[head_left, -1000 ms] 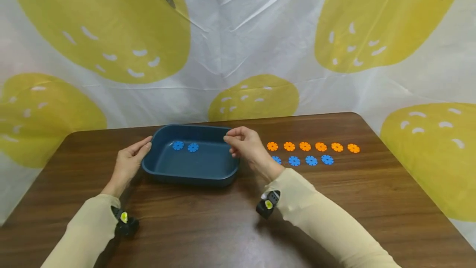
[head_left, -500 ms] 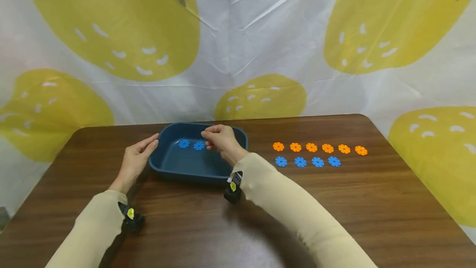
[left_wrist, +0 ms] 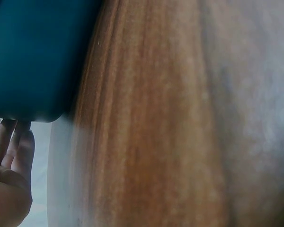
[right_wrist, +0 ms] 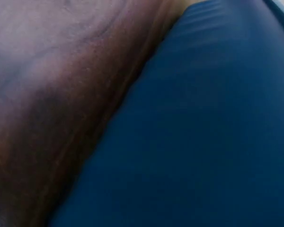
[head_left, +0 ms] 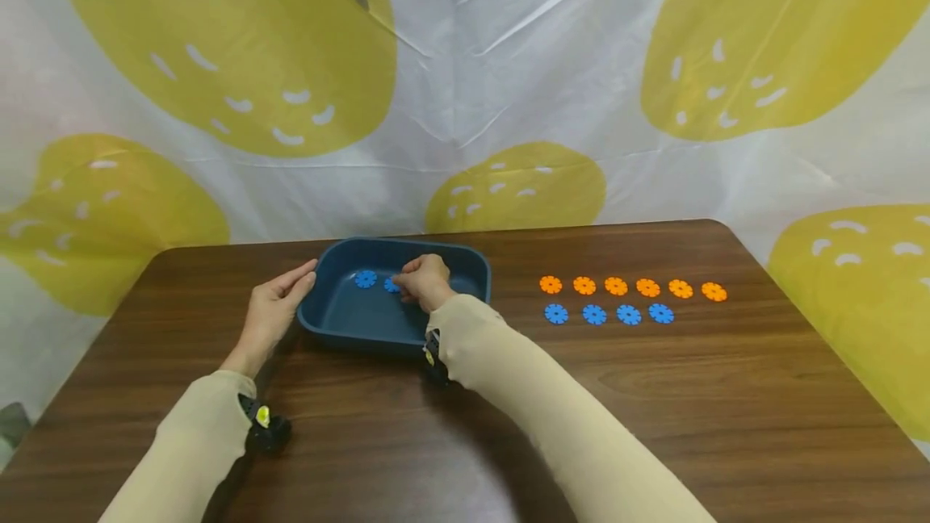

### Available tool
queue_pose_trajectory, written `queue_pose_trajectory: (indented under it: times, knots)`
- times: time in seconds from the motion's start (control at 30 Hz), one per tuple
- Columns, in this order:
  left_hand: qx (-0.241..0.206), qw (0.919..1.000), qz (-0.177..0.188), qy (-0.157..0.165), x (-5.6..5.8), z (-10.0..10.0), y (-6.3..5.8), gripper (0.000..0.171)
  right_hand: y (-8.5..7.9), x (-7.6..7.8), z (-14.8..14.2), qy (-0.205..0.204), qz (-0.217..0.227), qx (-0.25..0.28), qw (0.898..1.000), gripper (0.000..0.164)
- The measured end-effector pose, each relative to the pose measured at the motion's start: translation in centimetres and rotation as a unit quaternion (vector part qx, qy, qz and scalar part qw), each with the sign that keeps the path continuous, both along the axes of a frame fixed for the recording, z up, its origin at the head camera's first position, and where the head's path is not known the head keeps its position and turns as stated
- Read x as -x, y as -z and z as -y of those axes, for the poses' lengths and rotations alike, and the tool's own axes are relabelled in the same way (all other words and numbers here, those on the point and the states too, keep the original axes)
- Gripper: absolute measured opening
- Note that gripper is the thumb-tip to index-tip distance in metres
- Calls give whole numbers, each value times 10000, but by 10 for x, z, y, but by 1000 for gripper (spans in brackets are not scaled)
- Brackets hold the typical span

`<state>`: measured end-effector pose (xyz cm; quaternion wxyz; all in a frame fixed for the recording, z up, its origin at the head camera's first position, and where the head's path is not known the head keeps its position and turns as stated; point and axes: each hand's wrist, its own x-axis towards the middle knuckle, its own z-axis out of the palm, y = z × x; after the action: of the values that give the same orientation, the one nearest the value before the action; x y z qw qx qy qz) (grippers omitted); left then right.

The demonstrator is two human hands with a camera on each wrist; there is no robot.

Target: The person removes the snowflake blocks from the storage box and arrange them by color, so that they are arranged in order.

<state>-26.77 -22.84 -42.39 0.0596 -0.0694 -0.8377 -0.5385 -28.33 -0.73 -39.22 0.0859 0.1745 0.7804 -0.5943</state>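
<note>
A dark blue rectangular tray (head_left: 392, 341) stands on the table, with two blue notched discs showing inside. One disc (head_left: 366, 279) lies uncovered. The other disc (head_left: 391, 284) is partly hidden behind the fingertips of my right hand (head_left: 426, 281), which reaches into the tray. Those fingers are bent with the tips together, but whether they pinch the disc is hidden. My left hand (head_left: 272, 313) touches the tray's left end, its fingers fairly straight against the outside. In the left wrist view, the left fingers (left_wrist: 22, 151) meet the tray's wall (left_wrist: 33, 61). The right wrist view shows mostly tray wall (right_wrist: 194, 132).
To the tray's right lies a row of several orange notched discs (head_left: 615, 286), with a row of several blue notched discs (head_left: 629, 315) in front of it. The brown wooden table (head_left: 349, 442) ends at a hanging cloth (head_left: 320, 200) printed with yellow fruit.
My right hand has moved left from above the tray's right end, then down to the right-hand disc inside. My left hand stays at the tray's left end. The head view has shifted slightly.
</note>
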Motion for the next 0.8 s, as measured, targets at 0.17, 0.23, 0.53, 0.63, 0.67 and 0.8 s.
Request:
queue_pose_trajectory:
  times: [0.17, 0.23, 0.53, 0.63, 0.67, 0.8]
  knots:
    - [-79, 10000, -25, -5, 0, -1, 0, 46, 3, 3, 1, -102, -21, -549, 9984, 16]
    - [-121, 9999, -64, 19, -1, -1, 0, 45, 4, 2, 2, -216, -92, -779, 9967, 16]
    - [-120, 9999, 63, -11, 1, 0, 2, 43, 5, -1, 2, -366, -241, -1236, 9914, 19]
    - [-117, 9999, 37, -5, 1, 0, 2, 43, 5, -1, 2, -393, -269, -1239, 9911, 20]
    - [-105, 9999, 16, -2, 1, 0, 2, 43, 5, -1, 2, -403, -277, -1213, 9914, 20]
    - [-49, 10000, -22, -24, -1, 0, 1, 44, 6, 0, 2, -469, -314, -1138, 9919, 20]
